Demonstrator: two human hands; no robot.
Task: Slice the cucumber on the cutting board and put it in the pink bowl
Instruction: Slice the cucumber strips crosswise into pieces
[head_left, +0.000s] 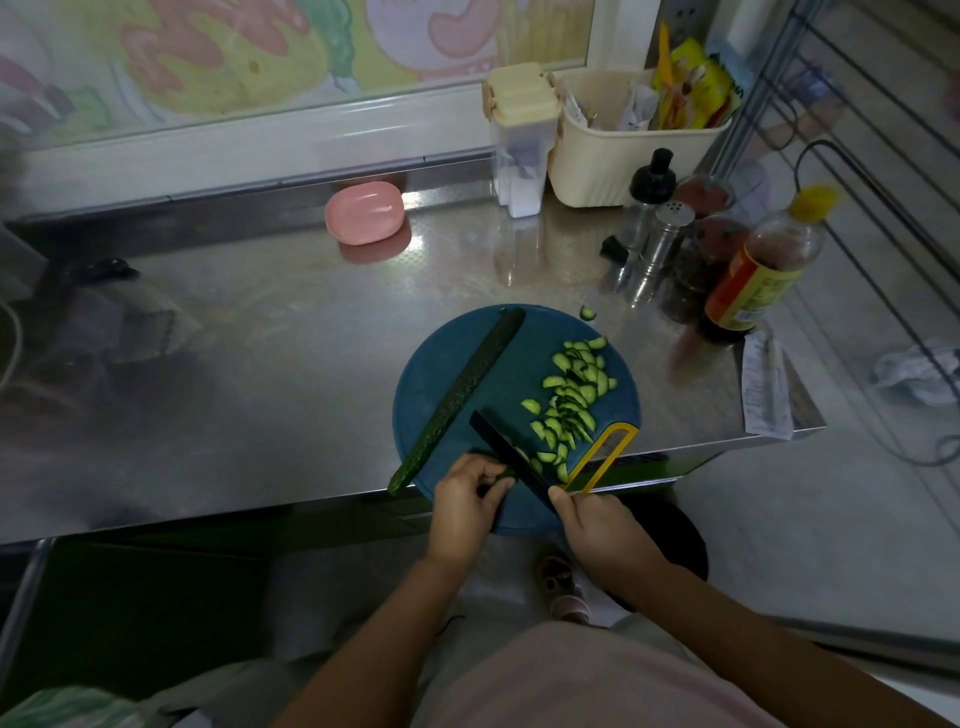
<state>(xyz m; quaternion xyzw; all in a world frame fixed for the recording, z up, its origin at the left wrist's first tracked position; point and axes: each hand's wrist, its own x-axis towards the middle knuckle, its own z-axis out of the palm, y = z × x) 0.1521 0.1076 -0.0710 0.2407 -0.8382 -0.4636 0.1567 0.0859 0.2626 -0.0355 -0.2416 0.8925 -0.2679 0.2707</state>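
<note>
Cucumber: one long half (462, 395) lies on the left part of the cutting board (509, 353), and its near tip pokes over the board's edge.
Stub: a small end bit (501, 475) sits at the near edge of the board, under the fingers.
Slices: a heap of half-moon pieces (571, 395) covers the right part of the board. One stray slice (587, 313) lies just past the far edge of the board.
Left hand: the left hand (462, 509) is curled and pinches the stub at the near edge of the board.
Right hand: the right hand (597, 525) is closed around the knife's handle at the near-right edge of the board.
Knife: the black blade (509, 449) rests across the stub, and its tip points to the middle of the board.
Yellow loop: it (602, 457) lies at the right rim of the board. Whether it belongs to the knife or the board is hard to tell.
Pink bowl: it (363, 212) sits well beyond the far-left side of the board, by the wall. Which way it faces is unclear.
Step now: it looks like the last cuts on the first half.
Doing it well: the stub is tiny, so the fingers are very close to the blade. The fingertips should be tucked back and the cuts slow and thin. When the bit gets too small to hold, it is best to stop.
Watch out: the board hangs over the counter's edge, so a hard push could tip it.
Left to do: the long half looks uncut, and no slices show in the bowl.
</note>
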